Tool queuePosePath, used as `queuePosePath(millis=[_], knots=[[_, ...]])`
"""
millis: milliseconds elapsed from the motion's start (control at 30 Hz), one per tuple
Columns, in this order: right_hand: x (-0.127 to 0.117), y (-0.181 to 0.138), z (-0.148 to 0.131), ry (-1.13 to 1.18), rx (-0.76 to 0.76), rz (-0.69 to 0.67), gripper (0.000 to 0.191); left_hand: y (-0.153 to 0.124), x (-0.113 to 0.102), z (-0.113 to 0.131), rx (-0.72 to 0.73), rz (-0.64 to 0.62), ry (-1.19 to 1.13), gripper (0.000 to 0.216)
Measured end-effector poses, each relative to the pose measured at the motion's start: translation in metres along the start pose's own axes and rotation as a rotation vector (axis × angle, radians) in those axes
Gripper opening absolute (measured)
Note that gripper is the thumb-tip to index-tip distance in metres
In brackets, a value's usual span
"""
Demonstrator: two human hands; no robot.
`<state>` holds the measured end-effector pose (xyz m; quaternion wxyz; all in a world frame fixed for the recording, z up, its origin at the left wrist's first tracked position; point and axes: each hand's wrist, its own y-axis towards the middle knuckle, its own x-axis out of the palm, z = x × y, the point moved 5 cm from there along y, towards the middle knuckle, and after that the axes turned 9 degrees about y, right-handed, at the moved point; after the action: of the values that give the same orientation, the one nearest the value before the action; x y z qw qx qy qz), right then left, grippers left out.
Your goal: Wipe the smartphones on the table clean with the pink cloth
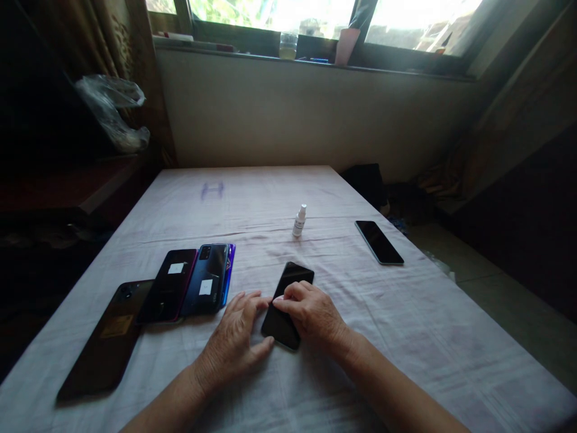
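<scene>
Left hand (240, 329) spread at nine o'clock, right hand (314, 310) bunched on its screen, a smartphone (280, 325) lies six o'clock from a white bottle (299, 221); likely light, slick, fragile, best gripped by its long edges.

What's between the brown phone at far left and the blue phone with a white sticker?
A dark, magenta-edged smartphone, with its own white sticker, lies between them in the head view.

Bare cloth (451, 343) opens at lower right; the right hand (313, 308) (its forearm (396, 377) crossing the bottom edge), a mid-frame bottle (298, 224) and overlapping left-side phones (167, 291) block passage.
</scene>
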<state>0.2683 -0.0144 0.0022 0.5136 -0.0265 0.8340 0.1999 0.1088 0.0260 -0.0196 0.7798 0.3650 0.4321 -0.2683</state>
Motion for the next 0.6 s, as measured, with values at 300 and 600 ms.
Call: queuePosePath(millis=[300,600], knots=[[-0.005,-0.01,0.004,-0.021,0.008,0.004,0.022,0.002,-0.002,0.002,0.022,0.008,0.006,0.06],[0.003,-0.002,-0.013,-0.032,0.043,-0.029,0.02,0.0,-0.002,-0.004,-0.041,0.03,-0.01,0.057]])
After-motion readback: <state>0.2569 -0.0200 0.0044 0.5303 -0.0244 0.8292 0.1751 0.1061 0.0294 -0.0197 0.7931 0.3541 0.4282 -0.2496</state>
